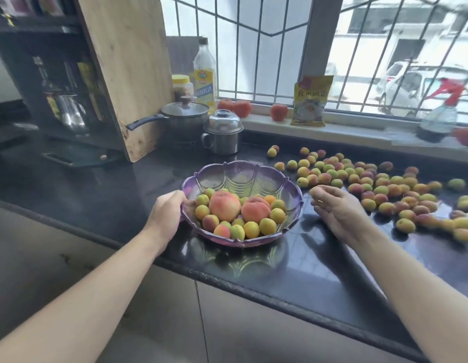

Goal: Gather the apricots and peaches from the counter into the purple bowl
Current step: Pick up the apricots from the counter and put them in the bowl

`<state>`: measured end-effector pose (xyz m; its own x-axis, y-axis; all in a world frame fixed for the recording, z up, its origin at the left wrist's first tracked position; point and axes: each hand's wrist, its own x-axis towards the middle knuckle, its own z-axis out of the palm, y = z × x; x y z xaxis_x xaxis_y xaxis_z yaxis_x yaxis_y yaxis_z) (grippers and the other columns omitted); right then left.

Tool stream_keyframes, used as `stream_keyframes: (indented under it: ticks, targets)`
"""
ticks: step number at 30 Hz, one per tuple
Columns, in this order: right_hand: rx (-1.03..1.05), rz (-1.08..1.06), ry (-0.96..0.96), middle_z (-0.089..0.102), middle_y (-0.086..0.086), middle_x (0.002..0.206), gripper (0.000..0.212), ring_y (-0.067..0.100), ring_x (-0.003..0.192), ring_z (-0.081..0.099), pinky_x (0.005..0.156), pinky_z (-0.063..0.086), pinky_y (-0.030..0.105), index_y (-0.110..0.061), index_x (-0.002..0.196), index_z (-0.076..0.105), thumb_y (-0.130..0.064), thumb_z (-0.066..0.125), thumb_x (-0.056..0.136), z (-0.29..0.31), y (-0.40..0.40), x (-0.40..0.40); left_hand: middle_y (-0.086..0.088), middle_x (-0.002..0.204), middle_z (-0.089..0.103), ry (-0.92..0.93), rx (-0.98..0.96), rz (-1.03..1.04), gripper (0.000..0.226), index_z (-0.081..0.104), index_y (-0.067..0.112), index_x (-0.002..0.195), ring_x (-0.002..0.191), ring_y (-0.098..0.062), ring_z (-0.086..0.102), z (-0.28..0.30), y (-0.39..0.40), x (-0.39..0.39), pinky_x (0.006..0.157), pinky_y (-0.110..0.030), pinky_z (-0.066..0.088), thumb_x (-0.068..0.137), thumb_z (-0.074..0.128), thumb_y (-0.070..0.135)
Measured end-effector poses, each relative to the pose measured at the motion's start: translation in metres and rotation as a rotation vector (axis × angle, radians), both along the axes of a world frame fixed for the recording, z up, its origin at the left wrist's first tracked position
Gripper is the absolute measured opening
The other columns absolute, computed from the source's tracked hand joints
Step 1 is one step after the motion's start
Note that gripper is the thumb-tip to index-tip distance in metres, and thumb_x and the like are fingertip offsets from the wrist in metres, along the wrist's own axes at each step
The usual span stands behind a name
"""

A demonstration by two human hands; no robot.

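The left hand (167,211) grips the near-left rim of the purple bowl (293,189), with its fingers curled over the edge. Inside the bowl, just right of that hand, sit two big peaches (224,206) with small apricots all around them. The right hand (335,206) is on the other side of the bowl, fingers bent, pinching one yellow-green apricot (313,191) at its fingertips. Past that hand and to its right, lots of loose apricots (379,189) lie on the black counter (319,263). Farther back stands a metal mug (222,133).
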<state>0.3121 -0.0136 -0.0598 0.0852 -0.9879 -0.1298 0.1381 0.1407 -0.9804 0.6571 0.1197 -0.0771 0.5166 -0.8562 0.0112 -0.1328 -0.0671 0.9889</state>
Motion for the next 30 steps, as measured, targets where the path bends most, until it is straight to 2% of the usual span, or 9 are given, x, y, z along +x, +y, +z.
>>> stream_keyframes:
  ticks: [3, 5, 7, 11, 15, 18, 20, 23, 30]
  targets:
    - [-0.046, -0.017, -0.076, 0.071, 0.012, 0.112, 0.033, 0.024, 0.104, 0.069, 0.083, 0.056, 0.029, -0.007, 0.120, 0.064, -0.001, 0.071, 0.089, 0.033, 0.006, -0.022, -0.001, 0.064, 0.058, 0.012, -0.005, -0.072, 0.028, 0.055, 0.025, 0.055, 0.077, -0.027, 0.054, -0.001, -0.012, -0.025, 0.080, -0.044, 0.046, 0.080, 0.047, 0.036]
    - [-0.155, -0.001, 0.130, 0.073, 0.012, 0.110, 0.029, 0.019, 0.092, 0.073, 0.069, 0.057, 0.023, -0.009, 0.120, 0.064, -0.009, 0.072, 0.092, 0.063, 0.016, -0.032, -0.008, 0.071, 0.059, 0.004, -0.006, -0.143, 0.025, 0.059, 0.017, 0.070, 0.076, -0.026, 0.053, 0.000, -0.024, -0.035, 0.079, -0.042, 0.043, 0.077, 0.049, 0.039]
    - [-0.220, 0.048, 0.391, 0.076, 0.006, 0.101, 0.025, 0.009, 0.072, 0.072, 0.051, 0.051, 0.021, -0.017, 0.117, 0.066, -0.025, 0.072, 0.094, 0.087, 0.023, -0.036, -0.013, 0.081, 0.062, 0.029, 0.004, -0.224, 0.040, 0.065, 0.012, 0.087, 0.079, -0.027, 0.054, 0.001, -0.039, -0.043, 0.082, -0.043, 0.042, 0.071, 0.053, 0.047]
    - [-0.190, 0.348, 0.427, 0.074, 0.012, 0.107, 0.036, 0.021, 0.090, 0.077, 0.079, 0.062, 0.034, -0.012, 0.120, 0.064, -0.021, 0.078, 0.088, 0.106, 0.021, -0.020, -0.039, 0.111, 0.069, 0.213, -0.051, -0.307, 0.057, 0.070, -0.001, 0.109, 0.103, -0.043, 0.065, -0.004, -0.057, -0.065, 0.101, -0.057, 0.050, 0.075, 0.061, 0.043]
    - [-0.453, 0.442, 1.152, 0.068, -0.004, 0.096, 0.022, 0.013, 0.086, 0.068, 0.077, 0.060, 0.029, -0.017, 0.112, 0.070, -0.024, 0.072, 0.091, 0.087, 0.005, 0.011, -0.028, 0.114, 0.076, 0.276, -0.127, -0.270, 0.051, 0.077, -0.001, 0.114, 0.106, -0.035, 0.073, -0.009, -0.060, -0.073, 0.098, -0.043, 0.055, 0.083, 0.052, 0.032]
    - [-0.555, 0.467, 1.363, 0.069, 0.002, 0.092, 0.014, 0.021, 0.087, 0.066, 0.073, 0.059, 0.034, -0.015, 0.100, 0.074, -0.023, 0.067, 0.090, 0.072, -0.009, 0.024, -0.017, 0.096, 0.081, 0.211, -0.156, -0.264, 0.040, 0.080, 0.004, 0.106, 0.094, -0.028, 0.075, -0.009, -0.059, -0.070, 0.085, -0.033, 0.059, 0.092, 0.052, 0.031]
    - [-0.629, 0.461, 1.451, 0.069, 0.006, 0.086, 0.014, 0.026, 0.085, 0.065, 0.068, 0.058, 0.038, -0.012, 0.091, 0.076, -0.021, 0.065, 0.088, 0.066, -0.013, 0.031, -0.012, 0.089, 0.082, 0.175, -0.169, -0.248, 0.040, 0.081, 0.005, 0.102, 0.088, -0.024, 0.074, -0.010, -0.060, -0.070, 0.079, -0.031, 0.058, 0.093, 0.052, 0.031]
    - [-0.669, 0.473, 1.525, 0.066, 0.008, 0.082, 0.014, 0.027, 0.081, 0.062, 0.060, 0.051, 0.034, -0.009, 0.084, 0.075, -0.017, 0.063, 0.087, 0.060, -0.012, 0.038, -0.013, 0.093, 0.082, 0.157, -0.167, -0.231, 0.045, 0.083, 0.008, 0.100, 0.093, -0.024, 0.075, -0.010, -0.059, -0.070, 0.088, -0.037, 0.057, 0.086, 0.051, 0.036]
    - [-0.696, 0.455, 1.471, 0.070, 0.004, 0.091, 0.014, 0.024, 0.084, 0.066, 0.075, 0.060, 0.043, -0.014, 0.097, 0.076, -0.022, 0.066, 0.090, 0.051, -0.011, 0.044, -0.016, 0.097, 0.082, 0.176, -0.160, -0.225, 0.042, 0.086, 0.016, 0.094, 0.098, -0.028, 0.074, -0.013, -0.060, -0.068, 0.095, -0.042, 0.056, 0.086, 0.053, 0.039]
